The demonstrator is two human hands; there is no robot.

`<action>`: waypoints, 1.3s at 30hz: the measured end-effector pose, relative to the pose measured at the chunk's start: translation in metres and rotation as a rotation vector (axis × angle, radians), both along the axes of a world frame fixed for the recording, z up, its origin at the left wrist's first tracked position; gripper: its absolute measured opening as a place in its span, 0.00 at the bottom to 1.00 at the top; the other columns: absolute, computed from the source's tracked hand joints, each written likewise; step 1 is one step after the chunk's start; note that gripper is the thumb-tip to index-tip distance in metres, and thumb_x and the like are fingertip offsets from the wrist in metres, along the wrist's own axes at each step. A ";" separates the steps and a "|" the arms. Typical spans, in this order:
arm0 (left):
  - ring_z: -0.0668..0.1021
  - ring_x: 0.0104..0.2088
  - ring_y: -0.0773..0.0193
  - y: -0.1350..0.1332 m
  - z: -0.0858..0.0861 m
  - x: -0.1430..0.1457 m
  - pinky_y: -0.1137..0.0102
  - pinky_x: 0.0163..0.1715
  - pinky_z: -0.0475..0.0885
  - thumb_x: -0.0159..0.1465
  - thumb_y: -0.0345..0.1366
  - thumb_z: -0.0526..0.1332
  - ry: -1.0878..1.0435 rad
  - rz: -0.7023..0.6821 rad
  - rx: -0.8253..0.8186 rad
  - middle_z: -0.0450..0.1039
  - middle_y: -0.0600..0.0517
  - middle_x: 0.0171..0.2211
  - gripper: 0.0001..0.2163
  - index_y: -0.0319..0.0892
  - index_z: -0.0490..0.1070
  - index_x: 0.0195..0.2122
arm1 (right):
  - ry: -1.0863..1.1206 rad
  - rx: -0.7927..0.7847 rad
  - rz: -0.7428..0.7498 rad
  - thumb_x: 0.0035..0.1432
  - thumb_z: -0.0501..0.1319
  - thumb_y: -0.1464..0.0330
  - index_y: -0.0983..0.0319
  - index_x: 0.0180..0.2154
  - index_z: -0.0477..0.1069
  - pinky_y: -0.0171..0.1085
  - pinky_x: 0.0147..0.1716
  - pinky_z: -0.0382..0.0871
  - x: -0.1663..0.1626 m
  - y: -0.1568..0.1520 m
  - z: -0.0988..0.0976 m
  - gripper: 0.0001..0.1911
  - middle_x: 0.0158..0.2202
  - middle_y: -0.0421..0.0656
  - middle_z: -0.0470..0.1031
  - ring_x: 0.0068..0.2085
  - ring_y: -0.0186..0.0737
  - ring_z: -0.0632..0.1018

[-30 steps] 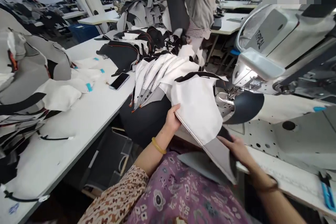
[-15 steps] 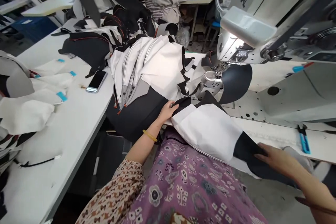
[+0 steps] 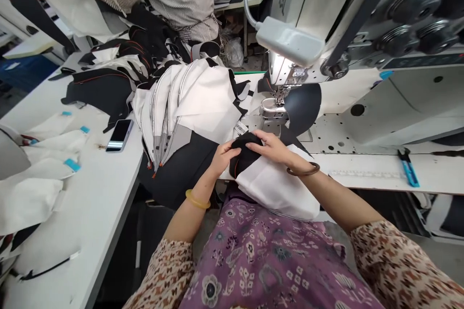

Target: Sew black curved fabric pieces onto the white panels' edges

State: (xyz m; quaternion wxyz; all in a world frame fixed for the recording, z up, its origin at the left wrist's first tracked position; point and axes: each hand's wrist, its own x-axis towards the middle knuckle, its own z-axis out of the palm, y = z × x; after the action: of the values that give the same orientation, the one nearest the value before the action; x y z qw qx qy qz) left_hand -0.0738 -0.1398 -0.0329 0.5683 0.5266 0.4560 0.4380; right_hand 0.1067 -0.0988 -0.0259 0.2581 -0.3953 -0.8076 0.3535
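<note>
Both hands grip one black-and-white fabric piece point(image 3: 277, 188) at the table's front edge, over my lap. My left hand point(image 3: 222, 158) pinches the black edge from the left. From the right, my right hand point(image 3: 270, 147) holds the same black part, thumb and fingers closed on it. A small white label point(image 3: 240, 128) with printing shows just beyond the fingertips. Behind the hands stands the sewing machine's metal post point(image 3: 273, 108), with a dark fabric panel point(image 3: 306, 106) beside it. A fanned stack of white and black panels point(image 3: 203, 94) lies left of the machine.
A phone point(image 3: 119, 135) lies on the white side table point(image 3: 97, 212) at left, near white pieces with blue tabs. Blue-handled snips point(image 3: 408, 168) rest on the machine table at right. The lamp point(image 3: 290, 41) hangs over the needle. A co-worker in a striped top point(image 3: 181, 0) handles fabric behind.
My right hand has come from the far right end of the fabric to the black edge beside my left hand. The black end is now folded up. The view has shifted right.
</note>
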 end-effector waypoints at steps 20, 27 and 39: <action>0.75 0.40 0.66 0.060 0.028 0.050 0.73 0.44 0.69 0.62 0.42 0.56 0.213 0.077 0.396 0.75 0.54 0.37 0.12 0.42 0.73 0.40 | 0.008 0.018 -0.063 0.57 0.51 0.54 0.63 0.32 0.63 0.31 0.25 0.55 0.046 0.013 0.023 0.17 0.23 0.37 0.61 0.24 0.27 0.59; 0.71 0.30 0.71 0.116 0.023 0.061 0.77 0.33 0.66 0.63 0.43 0.55 0.259 0.169 0.442 0.68 0.56 0.26 0.12 0.40 0.68 0.28 | -0.327 0.045 -0.480 0.56 0.52 0.57 0.59 0.36 0.68 0.33 0.27 0.51 0.031 0.032 0.041 0.15 0.29 0.40 0.71 0.27 0.32 0.66; 0.72 0.52 0.64 0.167 0.012 0.031 0.64 0.53 0.68 0.66 0.34 0.51 0.867 -0.421 1.468 0.72 0.46 0.48 0.08 0.41 0.68 0.41 | -0.515 0.051 -0.704 0.57 0.52 0.56 0.60 0.37 0.67 0.34 0.27 0.48 0.028 0.044 0.041 0.15 0.30 0.42 0.73 0.31 0.39 0.71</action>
State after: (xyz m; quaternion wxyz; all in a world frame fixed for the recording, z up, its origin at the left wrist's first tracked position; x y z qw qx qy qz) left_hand -0.0431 0.0268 -0.0208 -0.0682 0.9523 0.1283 0.2682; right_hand 0.1342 -0.0545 0.0154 0.1627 -0.7151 -0.6702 0.1138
